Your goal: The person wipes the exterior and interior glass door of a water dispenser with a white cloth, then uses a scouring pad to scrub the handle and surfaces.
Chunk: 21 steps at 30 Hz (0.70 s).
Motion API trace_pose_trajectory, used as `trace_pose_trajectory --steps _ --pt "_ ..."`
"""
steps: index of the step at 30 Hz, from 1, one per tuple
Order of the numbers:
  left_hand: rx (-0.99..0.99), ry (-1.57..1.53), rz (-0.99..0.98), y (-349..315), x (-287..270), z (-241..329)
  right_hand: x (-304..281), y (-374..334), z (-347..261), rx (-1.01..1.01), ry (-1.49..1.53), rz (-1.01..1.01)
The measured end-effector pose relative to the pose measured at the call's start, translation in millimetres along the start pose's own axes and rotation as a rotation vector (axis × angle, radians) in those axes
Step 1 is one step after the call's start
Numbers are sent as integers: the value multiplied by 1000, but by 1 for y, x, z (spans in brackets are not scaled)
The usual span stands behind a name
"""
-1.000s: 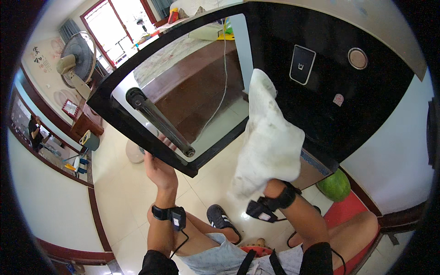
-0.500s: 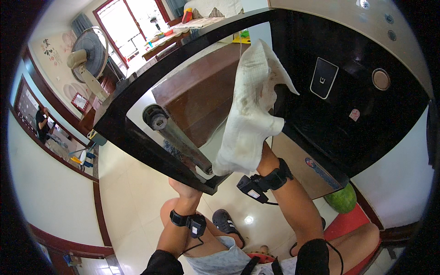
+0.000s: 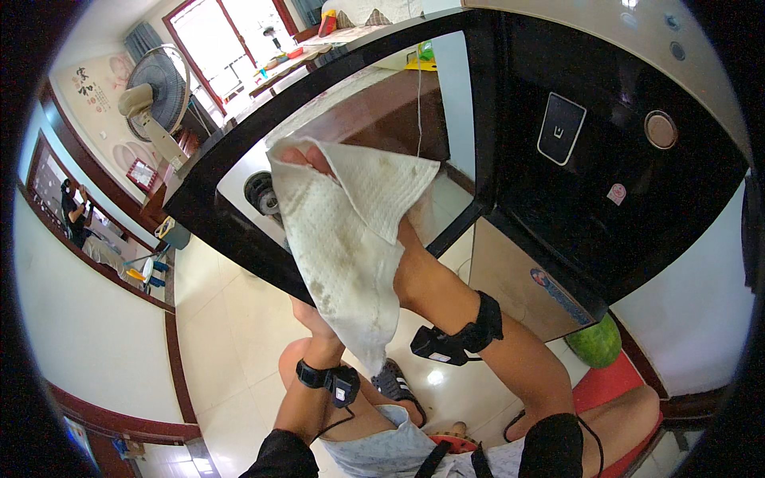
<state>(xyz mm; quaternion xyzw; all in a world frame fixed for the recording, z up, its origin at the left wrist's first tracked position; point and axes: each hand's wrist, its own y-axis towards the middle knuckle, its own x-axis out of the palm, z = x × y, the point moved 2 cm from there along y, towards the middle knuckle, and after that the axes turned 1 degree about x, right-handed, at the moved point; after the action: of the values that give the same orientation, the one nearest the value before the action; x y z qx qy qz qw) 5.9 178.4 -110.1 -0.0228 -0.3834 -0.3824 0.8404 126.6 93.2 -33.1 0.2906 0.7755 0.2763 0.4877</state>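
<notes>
A large black-framed glass door (image 3: 209,213) of a dark appliance stands swung out in front of me, with a round metal handle (image 3: 259,193) on it. My right hand (image 3: 416,272) presses a stained white cloth (image 3: 343,239) flat against the glass, fingertips showing at the cloth's upper left corner. My left hand (image 3: 315,322) holds the door's lower edge from beneath, mostly hidden behind the hanging cloth. Both wrists wear black strapped devices.
The appliance's black front (image 3: 590,159) has a small panel and a round button. A green watermelon (image 3: 598,342) lies on the floor beside a red mat (image 3: 613,390). A standing fan (image 3: 155,88) and another person (image 3: 76,211) are far left. The floor is pale tile.
My right hand has carried the cloth leftward across the glass, from the door's right side to near the handle. My left hand has stayed under the door's lower edge.
</notes>
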Motion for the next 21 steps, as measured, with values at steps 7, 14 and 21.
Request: trace_pose_trajectory --steps 7,14,21 --pt "40 15 -67 7 6 6 12 -45 -24 34 179 -254" --pt "124 183 -25 8 11 6 92 -100 16 225 221 4" --pt "203 215 110 8 7 13 32 -129 50 560 266 308"
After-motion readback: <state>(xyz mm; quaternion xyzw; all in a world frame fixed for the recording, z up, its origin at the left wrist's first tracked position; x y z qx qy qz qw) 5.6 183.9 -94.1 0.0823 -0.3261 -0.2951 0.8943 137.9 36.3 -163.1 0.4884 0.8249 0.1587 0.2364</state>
